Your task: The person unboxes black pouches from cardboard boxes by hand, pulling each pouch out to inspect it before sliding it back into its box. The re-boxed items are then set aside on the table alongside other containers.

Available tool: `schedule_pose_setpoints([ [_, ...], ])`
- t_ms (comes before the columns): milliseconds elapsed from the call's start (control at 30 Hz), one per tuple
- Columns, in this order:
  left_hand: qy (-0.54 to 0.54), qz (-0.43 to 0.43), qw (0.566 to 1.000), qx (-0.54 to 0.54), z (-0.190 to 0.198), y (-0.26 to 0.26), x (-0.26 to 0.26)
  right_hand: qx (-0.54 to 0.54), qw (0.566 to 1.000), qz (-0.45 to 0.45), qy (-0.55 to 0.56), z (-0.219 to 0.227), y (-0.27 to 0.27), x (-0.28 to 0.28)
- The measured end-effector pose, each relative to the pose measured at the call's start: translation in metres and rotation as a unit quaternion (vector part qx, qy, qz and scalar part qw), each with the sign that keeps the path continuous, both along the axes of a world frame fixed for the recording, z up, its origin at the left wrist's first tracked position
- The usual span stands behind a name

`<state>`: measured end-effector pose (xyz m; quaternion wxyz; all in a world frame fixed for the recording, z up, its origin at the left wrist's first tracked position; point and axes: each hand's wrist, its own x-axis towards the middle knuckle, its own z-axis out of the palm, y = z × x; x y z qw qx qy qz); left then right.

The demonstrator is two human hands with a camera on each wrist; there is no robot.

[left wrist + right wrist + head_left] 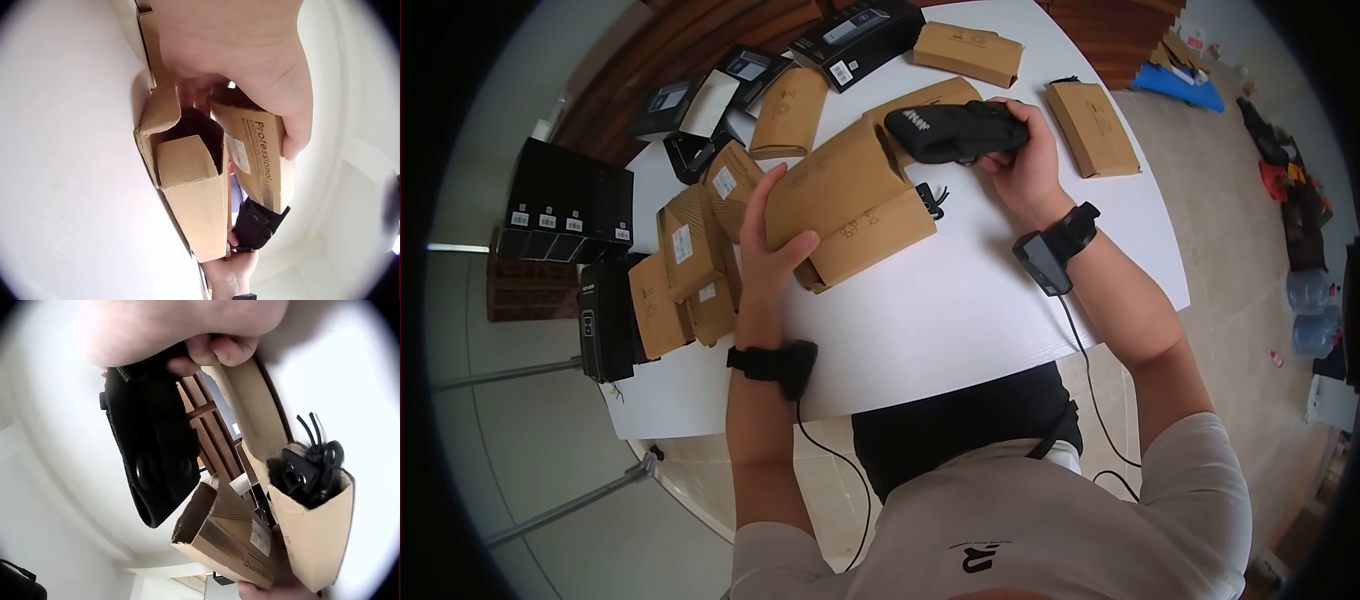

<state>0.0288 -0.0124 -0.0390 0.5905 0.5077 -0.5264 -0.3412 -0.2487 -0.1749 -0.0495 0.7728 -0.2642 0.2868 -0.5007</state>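
My left hand [772, 245] grips a brown cardboard box [830, 185] printed "Professional" [259, 156]. Its thumb lies over one face and its fingers reach round the far side. The end of this box facing the right hand gapes open [197, 512]. Beside it on the table is a second cardboard box [875, 245], with black cords and a black clip [306, 469] poking from its open end. My right hand [1032, 165] holds a black fabric pouch [955, 130] with a white logo, raised near the open end of the gripped box. Snap buttons and a zip edge show on the pouch.
Several brown boxes [690, 245] are piled left of the left hand. Black boxes [855, 40] stand along the back, with more black boxes [570, 200] at the left edge. Another brown box [1092, 128] lies right of the right hand. Cables hang from both wrist cameras.
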Motion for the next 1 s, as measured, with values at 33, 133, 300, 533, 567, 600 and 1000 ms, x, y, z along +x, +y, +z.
schedule_pose_setpoints([
  [33, -0.009, -0.010, 1.000, 0.007, 0.000, 0.000, -0.001, -0.009, 1.000, 0.001, 0.018, 0.000, 0.001, 0.001],
  [133, -0.006, -0.024, 0.999, 0.029, 0.001, -0.001, -0.002, -0.041, 0.998, 0.031, 0.039, 0.003, 0.006, 0.004],
  [300, -0.042, -0.033, 0.997, 0.052, -0.003, -0.002, -0.001, -0.145, 0.980, 0.070, 0.121, 0.010, 0.018, 0.009],
  [533, -0.037, -0.019, 0.997, 0.066, -0.001, -0.003, -0.006, -0.193, 0.959, 0.153, 0.142, 0.001, 0.018, 0.009],
  [567, -0.038, -0.017, 0.997, 0.067, -0.001, -0.003, -0.005, -0.203, 0.949, 0.192, 0.143, -0.001, 0.016, 0.009],
  [600, -0.051, -0.029, 0.996, 0.071, -0.002, -0.003, -0.004, -0.203, 0.949, 0.194, 0.142, -0.003, 0.017, 0.011],
  [1000, -0.219, -0.048, 0.974, 0.043, 0.009, -0.004, -0.005, -0.266, 0.909, 0.242, 0.208, 0.001, 0.027, 0.013],
])
